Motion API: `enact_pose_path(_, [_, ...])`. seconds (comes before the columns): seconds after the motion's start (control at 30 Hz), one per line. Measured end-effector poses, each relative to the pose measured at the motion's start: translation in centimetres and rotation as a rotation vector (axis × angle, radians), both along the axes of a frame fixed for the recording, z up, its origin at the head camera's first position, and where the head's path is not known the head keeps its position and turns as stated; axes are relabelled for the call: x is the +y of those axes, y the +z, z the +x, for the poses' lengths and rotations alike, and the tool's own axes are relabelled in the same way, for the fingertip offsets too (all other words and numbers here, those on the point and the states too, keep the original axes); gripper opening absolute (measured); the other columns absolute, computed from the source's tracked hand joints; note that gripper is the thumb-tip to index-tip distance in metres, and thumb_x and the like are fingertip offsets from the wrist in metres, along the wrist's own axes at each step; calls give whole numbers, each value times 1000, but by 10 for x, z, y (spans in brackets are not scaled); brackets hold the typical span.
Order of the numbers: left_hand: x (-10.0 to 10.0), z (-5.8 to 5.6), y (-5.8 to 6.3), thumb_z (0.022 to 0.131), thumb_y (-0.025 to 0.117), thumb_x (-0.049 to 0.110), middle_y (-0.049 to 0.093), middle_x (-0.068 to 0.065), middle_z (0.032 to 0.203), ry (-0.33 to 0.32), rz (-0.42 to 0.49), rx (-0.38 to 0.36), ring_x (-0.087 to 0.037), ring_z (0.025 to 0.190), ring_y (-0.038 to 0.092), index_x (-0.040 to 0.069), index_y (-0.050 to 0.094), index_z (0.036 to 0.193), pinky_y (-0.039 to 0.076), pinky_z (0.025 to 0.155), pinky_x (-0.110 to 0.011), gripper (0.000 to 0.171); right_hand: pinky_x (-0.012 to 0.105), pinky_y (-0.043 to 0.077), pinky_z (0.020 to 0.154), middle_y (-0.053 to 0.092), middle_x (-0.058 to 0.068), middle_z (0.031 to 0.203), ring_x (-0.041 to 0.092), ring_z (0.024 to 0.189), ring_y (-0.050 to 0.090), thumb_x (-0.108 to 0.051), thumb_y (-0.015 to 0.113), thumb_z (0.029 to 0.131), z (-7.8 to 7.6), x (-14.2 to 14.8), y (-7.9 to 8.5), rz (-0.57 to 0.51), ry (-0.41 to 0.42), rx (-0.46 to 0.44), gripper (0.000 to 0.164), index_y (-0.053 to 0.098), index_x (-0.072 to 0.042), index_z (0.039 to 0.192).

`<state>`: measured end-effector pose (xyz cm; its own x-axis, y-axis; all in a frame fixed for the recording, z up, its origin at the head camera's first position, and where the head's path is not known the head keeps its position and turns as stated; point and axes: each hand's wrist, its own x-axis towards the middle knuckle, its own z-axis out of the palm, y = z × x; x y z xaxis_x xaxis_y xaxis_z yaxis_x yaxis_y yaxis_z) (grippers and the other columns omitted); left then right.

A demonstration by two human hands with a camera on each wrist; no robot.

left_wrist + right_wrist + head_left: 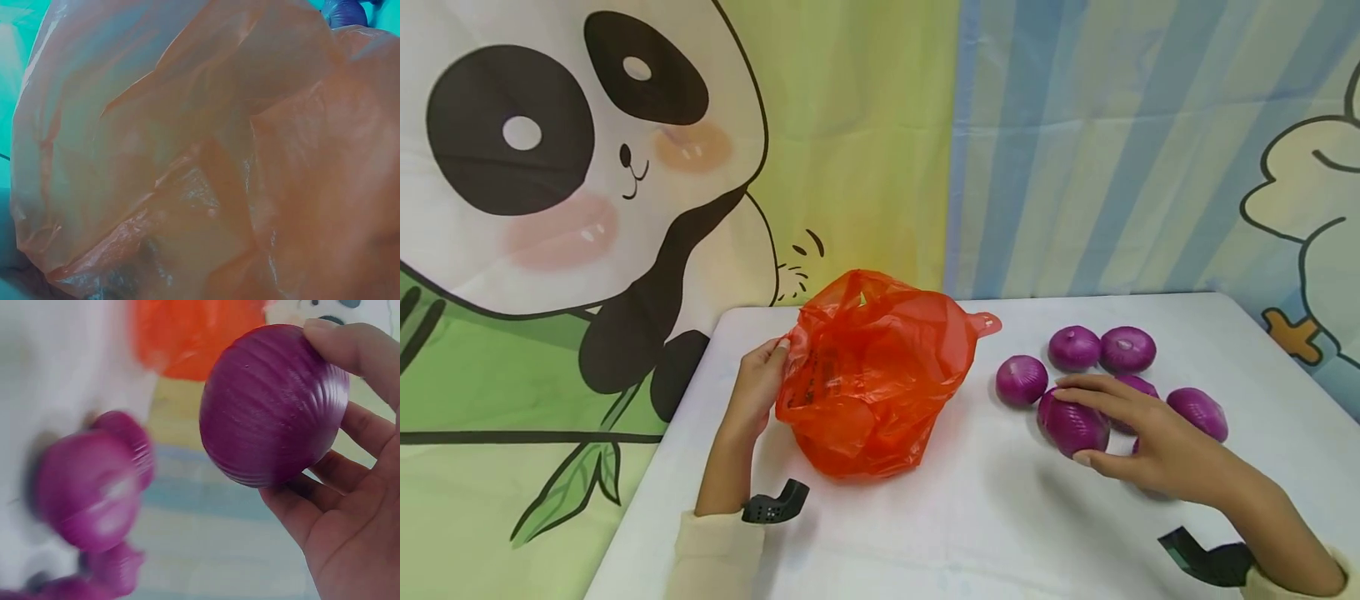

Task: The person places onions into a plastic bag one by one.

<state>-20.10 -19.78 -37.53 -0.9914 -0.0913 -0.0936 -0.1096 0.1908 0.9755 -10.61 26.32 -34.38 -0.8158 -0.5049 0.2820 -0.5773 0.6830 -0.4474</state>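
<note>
1. L side: 1 bare left hand (760, 385), thumb + fingers pinching the edge of the bag; 1 cream sleeve (718, 554) w/ 1 black curved wrist piece (775, 502) just beside it.
2. Centre: 1 crumpled, translucent red-orange plastic bag (880, 375), puffed out on the table, 1 handle tab pointing R.
3. R of bag: 6 round, glossy purple onions visible. 5 loose: 1 nearest bag (1022, 381), 2 side by side at back (1074, 348) (1127, 349), 1 partly behind the fingers (1137, 386), 1 far R (1197, 414). No. 6, the held onion (1073, 423), is in front of the back pair. Extra purple bit under the hand; too covered to count.
4. R side: 1 bare right hand (1157, 437), thumb + fingers curled round held onion; 2nd black wrist piece (1210, 560) nr its cuff.
5. Writing: dark print (823, 375) on bag's L part, illegible.
6. Surface/bg: white table (940, 533); behind, L to R, 1 cartoon panda (602, 179) on green/yellow cloth, then blue-and-cream striped cloth (1097, 150), then pt of 1 white cartoon figure (1330, 275) w/ orange foot.
</note>
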Motion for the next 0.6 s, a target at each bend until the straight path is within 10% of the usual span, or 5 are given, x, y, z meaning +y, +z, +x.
enact_pose_path(0.6, [5, -1, 0, 103, 44, 35, 54, -16, 129, 56, -55, -42, -31, 117, 49, 2, 54, 134, 39, 103, -47, 46, 32, 54, 78, 46, 7, 142, 25, 125, 50, -10, 84, 75, -39, -78, 80, -144, 408, 124, 72, 52, -14, 139])
